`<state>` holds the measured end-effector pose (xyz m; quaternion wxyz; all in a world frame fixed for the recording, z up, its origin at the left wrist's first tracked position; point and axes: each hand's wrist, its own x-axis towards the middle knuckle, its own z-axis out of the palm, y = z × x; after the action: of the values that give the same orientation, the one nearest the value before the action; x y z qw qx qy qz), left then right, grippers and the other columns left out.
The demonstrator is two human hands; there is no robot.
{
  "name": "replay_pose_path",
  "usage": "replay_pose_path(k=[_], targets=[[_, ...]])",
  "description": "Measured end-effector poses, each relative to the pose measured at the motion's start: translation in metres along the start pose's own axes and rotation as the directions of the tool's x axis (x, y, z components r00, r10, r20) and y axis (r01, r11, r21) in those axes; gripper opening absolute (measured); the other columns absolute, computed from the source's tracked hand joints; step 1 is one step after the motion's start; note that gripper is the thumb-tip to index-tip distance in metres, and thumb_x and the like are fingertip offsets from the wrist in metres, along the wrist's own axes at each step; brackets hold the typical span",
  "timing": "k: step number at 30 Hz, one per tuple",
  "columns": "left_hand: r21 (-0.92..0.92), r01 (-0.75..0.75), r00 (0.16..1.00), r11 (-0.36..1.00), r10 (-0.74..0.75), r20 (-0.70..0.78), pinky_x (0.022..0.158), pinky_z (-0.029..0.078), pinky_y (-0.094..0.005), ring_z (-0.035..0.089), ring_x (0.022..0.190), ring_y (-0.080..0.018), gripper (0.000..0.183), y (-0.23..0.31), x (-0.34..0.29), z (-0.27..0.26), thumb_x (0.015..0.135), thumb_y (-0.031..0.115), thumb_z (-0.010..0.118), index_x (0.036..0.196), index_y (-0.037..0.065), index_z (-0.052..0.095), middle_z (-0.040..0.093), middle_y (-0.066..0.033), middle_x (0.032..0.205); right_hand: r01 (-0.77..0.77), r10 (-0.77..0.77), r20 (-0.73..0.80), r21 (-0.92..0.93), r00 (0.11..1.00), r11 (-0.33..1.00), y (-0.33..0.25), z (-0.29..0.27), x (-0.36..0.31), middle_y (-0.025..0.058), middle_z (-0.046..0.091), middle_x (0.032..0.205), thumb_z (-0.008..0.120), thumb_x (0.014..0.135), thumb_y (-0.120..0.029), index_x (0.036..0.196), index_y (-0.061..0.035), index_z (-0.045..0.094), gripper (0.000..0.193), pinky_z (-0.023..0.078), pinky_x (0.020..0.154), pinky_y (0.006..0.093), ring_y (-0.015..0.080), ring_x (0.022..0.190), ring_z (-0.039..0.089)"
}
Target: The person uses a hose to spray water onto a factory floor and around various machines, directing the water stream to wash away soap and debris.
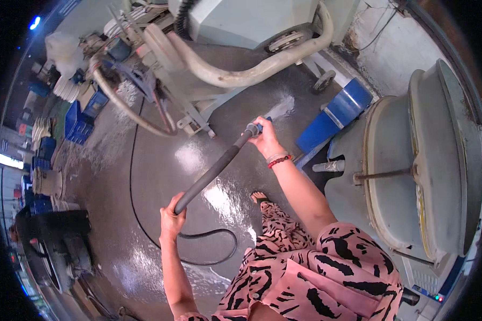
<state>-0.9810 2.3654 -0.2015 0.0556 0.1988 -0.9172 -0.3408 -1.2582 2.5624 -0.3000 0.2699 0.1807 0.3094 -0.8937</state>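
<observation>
Both of my hands hold a thick grey hose (211, 174) slantwise in front of me. My left hand (172, 218) is closed round its lower end. My right hand (266, 140), with red and pale bracelets at the wrist, grips the upper end beside a blue nozzle (260, 127). A whitish spray (283, 106) spreads from there onto the wet grey floor (198, 128). Below my left hand, a thin black hose (235, 249) loops over the floor and runs up the left side; where it joins the grey hose is hidden.
A large round grey machine (391, 176) stands at the right, with a blue chute (334, 115) beside it. Ahead is a wheeled machine with a thick bent pipe (241, 79). Blue crates (77, 123) and a black machine (64, 241) line the left.
</observation>
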Motion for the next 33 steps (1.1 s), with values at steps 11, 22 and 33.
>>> replay_pose_path(k=[11,22,33], targets=[[0.114,0.253,0.967,0.961,-0.248,-0.052,0.058,0.045,-0.0269,0.056,0.053,-0.0294,0.033,-0.058,0.04,-0.019,0.07,-0.002,0.051,0.1,0.01,0.057,0.053,-0.018,0.062,-0.367,0.351,-0.173,-0.07,0.92,0.928,0.106,0.017,0.097,0.003,0.047,0.072,0.058,0.064,-0.02,0.072,-0.0147,0.046,0.016,0.042,0.071,0.0483,0.0183,0.067,0.049],[-0.068,0.657,0.676,0.751,-0.626,-0.389,0.07,0.048,-0.0347,0.06,0.081,-0.0337,0.047,-0.104,-0.111,-0.165,0.065,-0.003,0.05,0.109,0.013,0.056,0.06,-0.0193,0.085,-0.78,0.839,0.072,-0.332,0.54,0.531,0.391,0.177,0.05,0.0091,0.052,0.074,0.058,0.066,-0.022,0.07,-0.0104,0.047,0.016,0.042,0.08,0.0499,0.0265,0.076,0.052],[-0.015,0.589,0.639,0.808,-0.477,-0.603,0.056,0.045,-0.0371,0.058,0.063,-0.0333,0.038,-0.262,-0.132,-0.298,0.069,0.004,0.054,0.106,0.014,0.057,0.058,-0.0183,0.071,-0.691,0.877,0.067,-0.588,0.477,0.421,0.572,0.376,0.059,0.0076,0.055,0.078,0.054,0.064,-0.009,0.075,-0.0072,0.051,0.012,0.042,0.076,0.0449,0.0246,0.08,0.052]])
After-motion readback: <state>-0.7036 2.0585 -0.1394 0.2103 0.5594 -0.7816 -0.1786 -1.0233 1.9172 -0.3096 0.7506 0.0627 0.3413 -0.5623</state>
